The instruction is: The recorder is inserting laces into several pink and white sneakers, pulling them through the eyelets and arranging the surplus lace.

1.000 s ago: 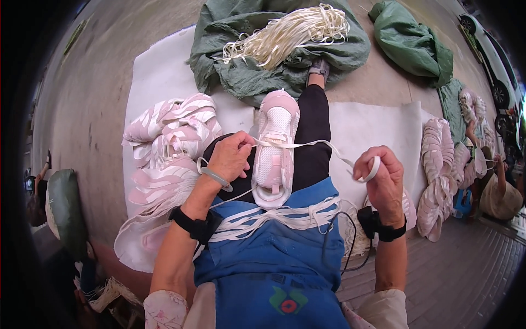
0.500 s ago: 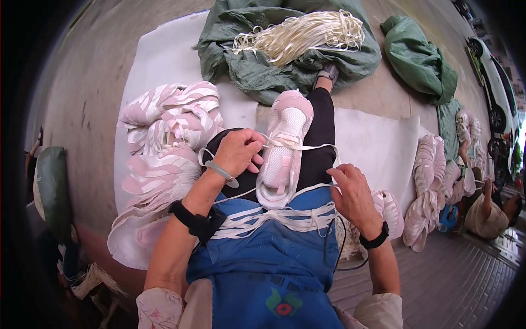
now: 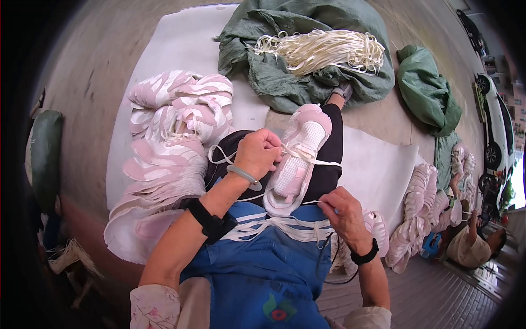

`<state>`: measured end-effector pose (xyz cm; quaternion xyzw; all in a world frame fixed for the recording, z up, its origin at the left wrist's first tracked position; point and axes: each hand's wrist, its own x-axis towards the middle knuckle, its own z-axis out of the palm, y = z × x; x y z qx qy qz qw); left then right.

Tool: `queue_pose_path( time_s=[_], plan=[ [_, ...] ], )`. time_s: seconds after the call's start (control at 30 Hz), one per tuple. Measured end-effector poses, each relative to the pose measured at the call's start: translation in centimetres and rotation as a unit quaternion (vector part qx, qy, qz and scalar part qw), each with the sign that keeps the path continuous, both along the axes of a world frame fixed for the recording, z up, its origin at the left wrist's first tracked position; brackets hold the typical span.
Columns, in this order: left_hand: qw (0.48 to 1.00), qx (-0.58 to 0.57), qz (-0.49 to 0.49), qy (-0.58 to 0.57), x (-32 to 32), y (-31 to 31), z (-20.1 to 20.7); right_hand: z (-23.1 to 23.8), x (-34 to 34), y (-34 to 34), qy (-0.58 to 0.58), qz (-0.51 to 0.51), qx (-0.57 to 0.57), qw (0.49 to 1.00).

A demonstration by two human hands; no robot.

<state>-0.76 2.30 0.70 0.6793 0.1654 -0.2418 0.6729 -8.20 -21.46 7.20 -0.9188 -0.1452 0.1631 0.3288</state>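
Observation:
A pink and white shoe upper (image 3: 298,156) lies lengthwise over my lap, with a white shoelace (image 3: 323,163) running across its opening. At its left edge my left hand (image 3: 258,154) is closed, its fingertips pinching the lace beside the eyelets. A loop of lace hangs to the left of that wrist. My right hand (image 3: 344,215) is closed too, thumb and finger gripping a lace strand near the right side of my lap. More white laces (image 3: 274,227) lie in a bundle across my blue apron (image 3: 246,268).
Stacked pink and white shoe uppers (image 3: 170,159) stand at my left, with more stacks (image 3: 413,219) at the right. Ahead, a heap of cream laces (image 3: 329,52) rests on a green sack (image 3: 241,55). Another green sack (image 3: 427,88) lies far right, and a person (image 3: 471,244) sits nearby.
My right hand has moved down and its fingers have closed on a lace strand. My left hand has shifted slightly right against the shoe upper. The whole view has turned a little.

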Motion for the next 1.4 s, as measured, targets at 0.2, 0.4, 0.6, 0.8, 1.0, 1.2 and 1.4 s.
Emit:
queue_pose_path(
  time_s=[0.2,0.4,0.6,0.8,1.0,1.2,1.4],
  plan=[
    [0.997,0.059,-0.039,-0.034,0.3,0.0,-0.2,-0.7,-0.1,-1.2,-0.019,0.024,-0.089,0.996],
    [0.983,0.126,-0.067,-0.119,0.7,0.2,-0.4,-1.3,0.3,0.7,-0.059,0.090,-0.099,0.989],
    [0.984,0.112,-0.096,-0.095,1.3,0.1,0.0,-2.2,1.8,0.8,0.061,-0.136,0.077,0.986],
    [0.993,0.053,-0.104,-0.016,1.7,0.7,-0.2,-2.7,4.0,0.9,0.004,-0.084,0.066,0.994],
    [0.996,0.003,-0.089,0.019,2.3,0.7,-0.4,-3.3,4.5,1.2,0.009,-0.153,0.090,0.984],
    [0.997,0.031,-0.075,0.001,1.8,0.2,-0.4,-3.7,4.3,1.4,-0.010,-0.173,0.112,0.979],
    [0.998,0.021,-0.065,0.002,1.6,0.2,-0.5,-3.9,4.2,1.7,-0.005,-0.201,0.146,0.968]
  ],
)
